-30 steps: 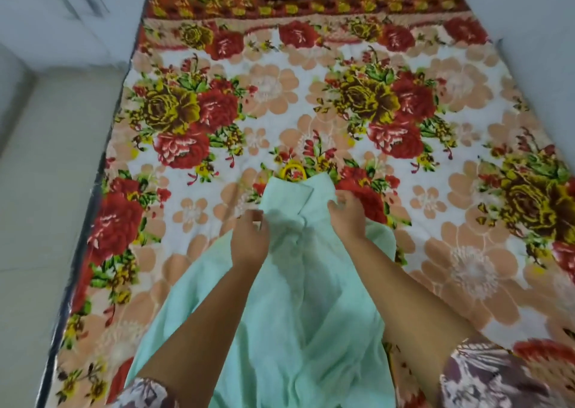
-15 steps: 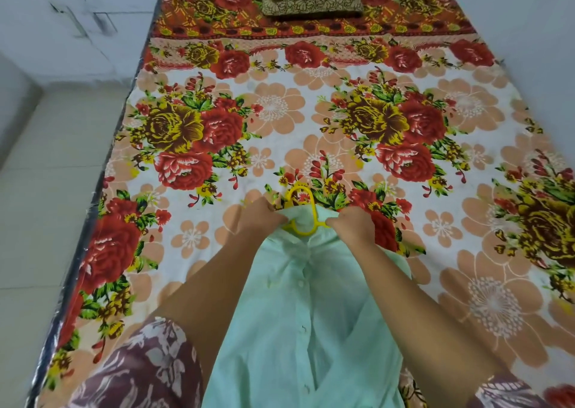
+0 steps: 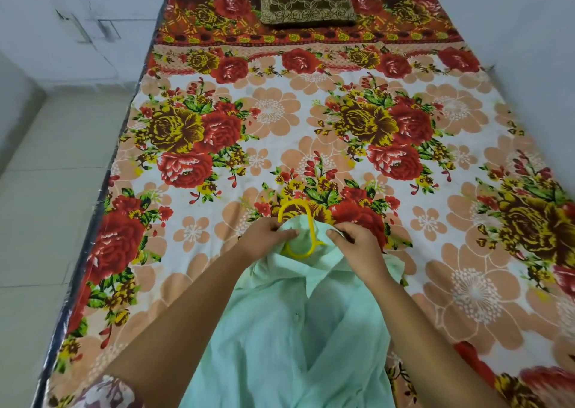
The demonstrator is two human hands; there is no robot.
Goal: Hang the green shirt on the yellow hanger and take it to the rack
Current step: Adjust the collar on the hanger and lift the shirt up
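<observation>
The green shirt lies on the bed, its body nearer than both grips. The left grip and right grip each pinch collar cloth beside the yellow hanger, whose hook sticks out just beyond them. Dressing the hanger seems almost finished; next, one grip should take the hook and lift.

Head-worn view, downward (close) over bed

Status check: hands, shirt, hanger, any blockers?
Left hand and right hand both pinching the collar. Green shirt lying on the bed, yellow hanger hook out at the neck. Nothing in the way; rack not in view.
</observation>
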